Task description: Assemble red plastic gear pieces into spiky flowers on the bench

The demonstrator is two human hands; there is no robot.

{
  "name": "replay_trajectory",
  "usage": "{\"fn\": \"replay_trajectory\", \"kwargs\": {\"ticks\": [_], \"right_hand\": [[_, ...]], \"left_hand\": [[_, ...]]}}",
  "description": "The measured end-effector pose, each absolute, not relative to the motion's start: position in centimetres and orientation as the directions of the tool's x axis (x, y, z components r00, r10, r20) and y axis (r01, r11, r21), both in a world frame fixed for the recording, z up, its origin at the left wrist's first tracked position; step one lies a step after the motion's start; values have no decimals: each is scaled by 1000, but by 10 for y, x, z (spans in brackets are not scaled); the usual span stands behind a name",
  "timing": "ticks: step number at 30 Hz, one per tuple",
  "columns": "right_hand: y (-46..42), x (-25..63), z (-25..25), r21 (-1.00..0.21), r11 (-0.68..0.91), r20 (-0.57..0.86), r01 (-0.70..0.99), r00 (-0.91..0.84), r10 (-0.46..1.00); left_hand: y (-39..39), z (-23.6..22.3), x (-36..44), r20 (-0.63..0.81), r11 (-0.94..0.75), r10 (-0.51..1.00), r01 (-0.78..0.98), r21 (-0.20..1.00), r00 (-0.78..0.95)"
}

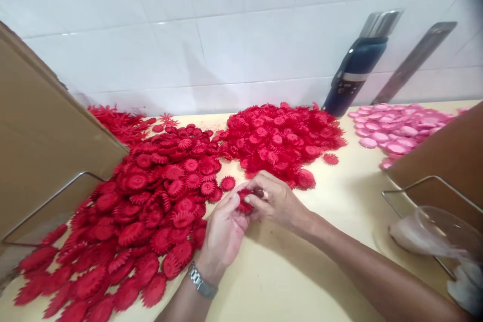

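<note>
Between my two hands is a small dark red flower-shaped disc (244, 201) with a notched edge. My left hand (225, 231), with a metal watch (203, 282) on its wrist, grips the disc from the left. From the right, my right hand (281, 203) pinches the same disc with thumb and fingers; its fingertips are partly hidden. Left of my hands spreads a large pile of dark red notched discs (151, 211), and one loose disc (228, 183) lies just beyond my left fingers. Behind my right hand is a brighter red pile of toothed discs (279, 136).
Pink discs (403, 126) lie at the back right. A dark blue bottle (354, 70) and a metal strip (415, 63) lean at the tiled wall. Cardboard panels (41, 126) flank the yellowish table (275, 282). A clear plastic cup (433, 231) lies by a wire frame at right.
</note>
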State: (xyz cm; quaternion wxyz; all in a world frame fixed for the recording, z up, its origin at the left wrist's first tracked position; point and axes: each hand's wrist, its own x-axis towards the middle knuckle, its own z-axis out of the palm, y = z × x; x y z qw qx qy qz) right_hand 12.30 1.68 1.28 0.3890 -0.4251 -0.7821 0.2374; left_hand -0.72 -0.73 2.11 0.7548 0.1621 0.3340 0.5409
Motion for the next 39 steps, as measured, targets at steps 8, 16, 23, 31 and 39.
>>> {"fn": "replay_trajectory", "kwargs": {"ticks": [8, 16, 23, 31, 39], "right_hand": [[17, 118, 11, -440, 686, 536, 580, -443, 719], [24, 118, 9, -524, 711, 550, 468, -451, 703], [42, 146, 20, -848, 343, 382, 405, 19, 924], [58, 175, 28, -367, 484, 665, 795, -140, 733], [32, 125, 5, -492, 711, 463, 502, -541, 702]], "left_hand": [[-5, 8, -9, -274, 301, 949, -696, 652, 154], [-8, 10, -10, -243, 304, 952, -540, 785, 184], [-8, 13, -9, -314, 340, 939, -534, 774, 143], [-6, 12, -12, -334, 361, 929, -604, 711, 162], [-5, 8, -8, -245, 336, 942, -595, 730, 231]]}}
